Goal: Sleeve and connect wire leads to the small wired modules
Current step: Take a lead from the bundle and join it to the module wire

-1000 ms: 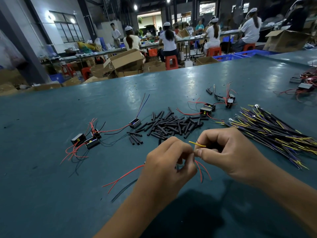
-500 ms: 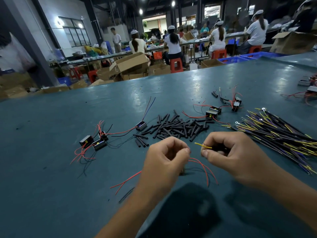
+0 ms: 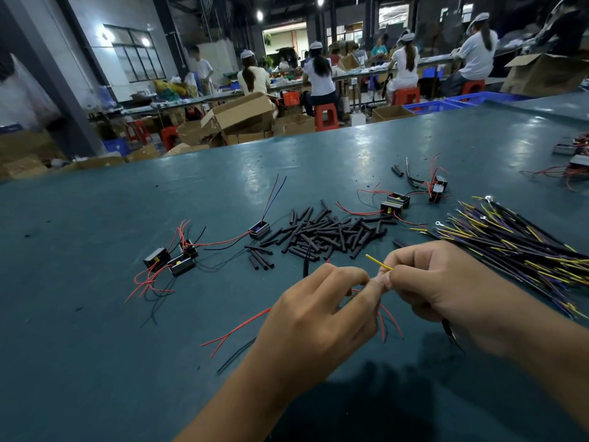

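My left hand (image 3: pixel 322 314) and my right hand (image 3: pixel 446 282) meet fingertip to fingertip above the teal table (image 3: pixel 95 346). The right hand pinches a yellow wire lead (image 3: pixel 378 262) whose tip sticks up to the left. The left hand pinches thin red wires (image 3: pixel 387 317) that loop below the fingers; whatever they run to is hidden under the hand. A black sleeve (image 3: pixel 306 266) on a red-tipped wire stands just above the left hand. More red wires (image 3: pixel 236 330) trail out to the left.
A heap of black sleeve tubes (image 3: pixel 328 232) lies in the middle. A bundle of black, yellow and purple leads (image 3: pixel 516 247) lies at the right. Small wired modules sit at the left (image 3: pixel 172 261), centre (image 3: pixel 259 229) and back right (image 3: pixel 395 204). People work at benches behind.
My hands have come together again, fingertips now touching, and a black sleeve on a red-tipped wire now shows above my left hand. The camera has tilted slightly.
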Demonstrator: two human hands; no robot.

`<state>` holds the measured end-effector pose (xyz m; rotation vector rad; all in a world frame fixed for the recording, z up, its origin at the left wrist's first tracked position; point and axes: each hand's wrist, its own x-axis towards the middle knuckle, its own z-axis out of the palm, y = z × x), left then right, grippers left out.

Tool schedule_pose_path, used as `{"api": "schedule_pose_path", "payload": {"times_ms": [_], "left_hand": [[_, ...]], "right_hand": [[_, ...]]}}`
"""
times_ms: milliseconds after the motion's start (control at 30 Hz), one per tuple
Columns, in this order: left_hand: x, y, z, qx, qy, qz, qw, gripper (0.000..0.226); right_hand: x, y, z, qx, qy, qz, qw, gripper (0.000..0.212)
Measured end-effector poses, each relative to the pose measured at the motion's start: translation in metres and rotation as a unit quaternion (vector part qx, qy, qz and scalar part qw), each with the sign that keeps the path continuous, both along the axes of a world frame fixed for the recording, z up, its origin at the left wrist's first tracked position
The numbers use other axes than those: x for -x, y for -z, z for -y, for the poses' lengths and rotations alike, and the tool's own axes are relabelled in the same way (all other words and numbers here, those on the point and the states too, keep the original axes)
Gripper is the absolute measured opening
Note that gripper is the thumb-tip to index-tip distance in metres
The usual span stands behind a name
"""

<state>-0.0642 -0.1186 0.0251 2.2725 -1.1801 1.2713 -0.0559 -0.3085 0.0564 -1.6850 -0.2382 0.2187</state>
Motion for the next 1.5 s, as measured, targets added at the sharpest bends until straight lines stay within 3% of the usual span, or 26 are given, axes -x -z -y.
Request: {"api": "schedule_pose_path", "payload": {"times_ms": [100, 233, 633, 767, 867, 1133, 1267, 1367, 1467, 1500], "left_hand": [[-0.001, -0.001, 0.0, -0.006, -0.01, -0.003, 1.0, 0.013], [-0.001, -0.001, 0.0, -0.012, -0.015, -0.012, 1.0, 0.014], [0.002, -0.001, 0.006, -0.004, -0.022, -0.031, 0.999, 0.008], [0.002, 0.0, 0.01, 0.042, -0.013, -0.062, 0.997, 0.01], [0.002, 0.0, 0.015, 0.108, 0.005, -0.117, 0.987, 0.014], [0.001, -0.007, 0.013, 0.15, 0.004, -0.199, 0.968, 0.002], [0.003, -0.011, 0.011, 0.216, 0.034, -0.327, 0.919, 0.009], [0.004, -0.013, 0.008, 0.239, 0.062, -0.397, 0.884, 0.01], [0.005, -0.016, 0.006, 0.202, 0.057, -0.358, 0.91, 0.007], [0.005, -0.017, 0.006, 0.209, 0.063, -0.369, 0.903, 0.007]], "right_hand": [[0.0, -0.001, 0.001, -0.01, -0.01, -0.016, 1.0, 0.028], [0.001, -0.004, 0.001, -0.021, -0.027, -0.033, 0.999, 0.009], [0.001, -0.003, 0.003, -0.016, -0.044, -0.037, 0.998, 0.01], [0.001, -0.002, 0.002, -0.004, -0.03, 0.005, 1.0, 0.009], [0.0, -0.002, 0.003, 0.041, -0.009, 0.089, 0.995, 0.015], [-0.001, 0.005, 0.004, 0.16, 0.0, 0.315, 0.936, 0.017], [-0.002, 0.003, 0.007, 0.201, 0.005, 0.396, 0.896, 0.011], [-0.001, 0.001, 0.008, 0.25, -0.003, 0.479, 0.841, 0.006], [-0.001, 0.002, 0.009, 0.296, 0.006, 0.556, 0.777, 0.009], [-0.001, 0.002, 0.009, 0.299, 0.015, 0.573, 0.763, 0.008]]}}
